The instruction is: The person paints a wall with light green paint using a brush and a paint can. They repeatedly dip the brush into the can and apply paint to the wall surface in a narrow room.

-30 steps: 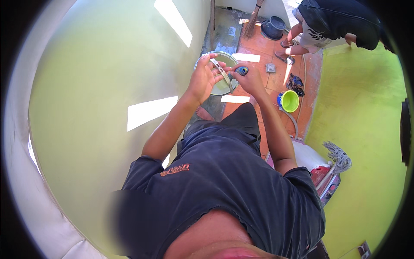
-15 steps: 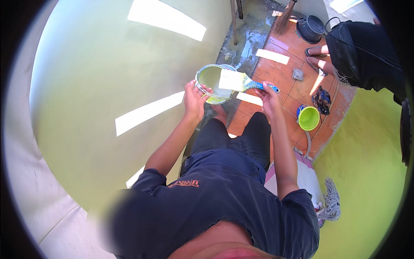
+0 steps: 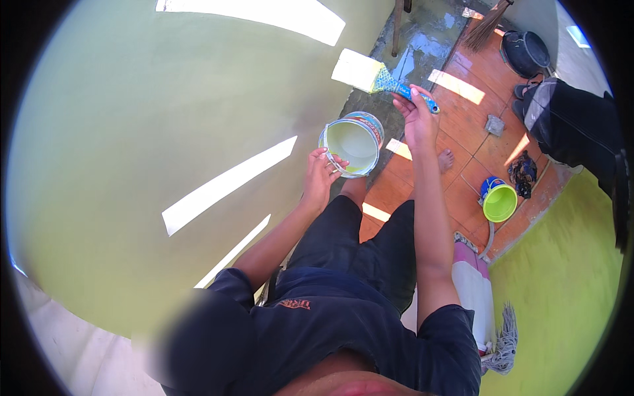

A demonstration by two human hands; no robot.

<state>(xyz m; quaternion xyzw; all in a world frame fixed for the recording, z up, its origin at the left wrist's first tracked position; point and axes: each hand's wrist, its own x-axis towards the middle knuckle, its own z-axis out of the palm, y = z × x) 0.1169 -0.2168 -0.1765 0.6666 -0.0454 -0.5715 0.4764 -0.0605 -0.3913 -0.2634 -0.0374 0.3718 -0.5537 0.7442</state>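
My left hand grips the near left rim of a paint bucket, fingers hooked over its edge. Pale yellow-green paint coats the bucket's inside, and its mouth tilts toward me. In my right hand is a wide paintbrush, held by its blue handle. The brush lies above and beyond the bucket, its bristles loaded with pale paint and pointing left, toward the wall. From this view I cannot tell whether the bristles touch the wall.
A pale green wall fills the left. On the orange tiles are a small lime bucket, a black plastic bag, a grey block, a black basin and a broom. Another person is at right; a mop lies nearer.
The brush has risen from over the bucket's mouth, moving away beyond it in my right hand. The bucket has shifted slightly right and nearer in view. The whole view has turned a little.
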